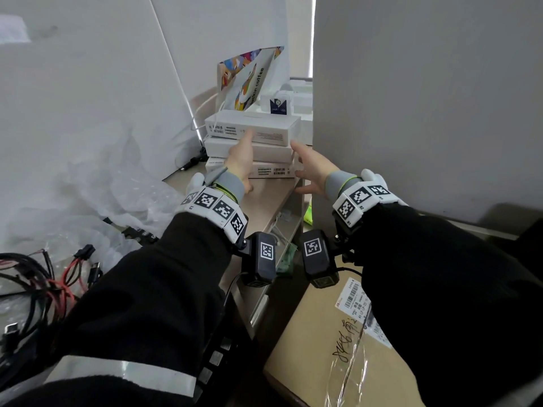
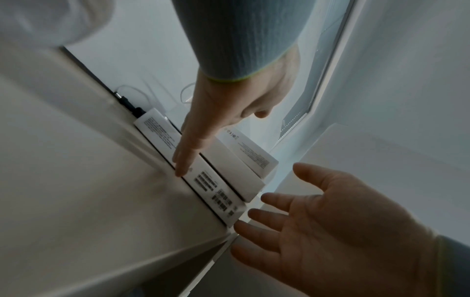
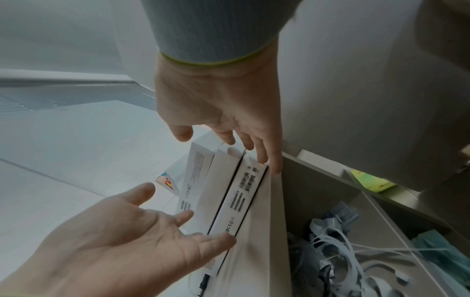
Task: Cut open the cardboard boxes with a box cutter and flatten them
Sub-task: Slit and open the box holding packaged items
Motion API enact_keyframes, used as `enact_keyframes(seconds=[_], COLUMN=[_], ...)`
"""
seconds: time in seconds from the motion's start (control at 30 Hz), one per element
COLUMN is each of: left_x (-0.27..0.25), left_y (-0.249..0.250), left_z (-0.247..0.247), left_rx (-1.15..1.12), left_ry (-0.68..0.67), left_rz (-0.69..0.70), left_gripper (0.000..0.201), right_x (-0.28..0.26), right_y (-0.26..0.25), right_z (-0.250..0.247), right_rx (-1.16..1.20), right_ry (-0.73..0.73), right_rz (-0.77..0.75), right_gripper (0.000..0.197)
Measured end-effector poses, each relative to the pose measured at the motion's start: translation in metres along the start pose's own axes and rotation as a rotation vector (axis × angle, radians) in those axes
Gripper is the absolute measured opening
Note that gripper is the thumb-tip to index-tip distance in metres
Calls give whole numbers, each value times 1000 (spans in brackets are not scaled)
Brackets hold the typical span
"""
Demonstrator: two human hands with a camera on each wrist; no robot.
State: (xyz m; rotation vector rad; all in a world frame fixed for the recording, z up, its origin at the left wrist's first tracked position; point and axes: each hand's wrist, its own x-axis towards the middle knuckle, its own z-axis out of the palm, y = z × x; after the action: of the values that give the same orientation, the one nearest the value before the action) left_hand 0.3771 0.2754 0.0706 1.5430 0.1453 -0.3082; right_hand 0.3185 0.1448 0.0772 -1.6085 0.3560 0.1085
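Three flat white boxes are stacked on a beige shelf top (image 1: 264,198): top box (image 1: 252,124), middle box (image 1: 264,152), bottom box (image 1: 273,171). My left hand (image 1: 244,157) reaches to the stack's front left with straight fingers, and its fingertips (image 2: 182,170) touch the bottom box (image 2: 216,193). My right hand (image 1: 308,168) is spread at the stack's right end, with its fingertips (image 3: 276,168) at the corner of the bottom box (image 3: 241,197). Neither hand grips anything. A brown cardboard box (image 1: 317,353) with a shipping label and tape lies below my right arm. No box cutter is in view.
A printed coffee paper bag (image 1: 249,77) and more white boxes stand behind the stack. Clear plastic wrap (image 1: 102,177) and tangled cables (image 1: 44,274) lie at the left. A tall white panel (image 1: 426,98) rises close on the right. Shelf compartments below hold white cables (image 3: 343,251).
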Motion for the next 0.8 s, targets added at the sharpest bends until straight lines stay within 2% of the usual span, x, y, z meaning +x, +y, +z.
enact_keyframes(seconds=[0.13, 0.27, 0.3, 0.37, 0.4, 0.43, 0.5, 0.63, 0.73, 0.8], left_x=[-18, -25, -54, -101, -112, -123, -133, -159, -186, -195], left_y=[9, 3, 9, 9, 3, -4, -20, -58, -92, -117], left_z=[7, 27, 35, 52, 61, 69, 82, 106, 121, 133], left_rx=[32, 58, 83, 119, 128, 122, 116, 258, 390, 460], left_ry=[-5, -24, -56, -172, -228, -292, -361, -468, -587, -647], left_rz=[60, 132, 143, 175, 162, 154, 128, 37, -12, -67], left_gripper=[75, 98, 95, 66, 49, 46, 57, 51, 59, 63], right_x=[-18, -47, -55, -80, -90, -101, -119, -167, -204, -229], right_y=[-5, -4, -1, 12, 19, 26, 44, 78, 112, 132], right_z=[-11, -32, -37, -54, -62, -70, -85, -108, -126, -134], right_rx=[-32, -7, 1, 20, 34, 55, 90, 130, 64, 24], right_ry=[46, 108, 125, 177, 206, 231, 268, 348, 422, 482], right_rz=[-22, -47, -47, -36, -22, -10, 16, 73, 149, 207], right_gripper=[55, 50, 47, 41, 39, 38, 39, 34, 32, 37])
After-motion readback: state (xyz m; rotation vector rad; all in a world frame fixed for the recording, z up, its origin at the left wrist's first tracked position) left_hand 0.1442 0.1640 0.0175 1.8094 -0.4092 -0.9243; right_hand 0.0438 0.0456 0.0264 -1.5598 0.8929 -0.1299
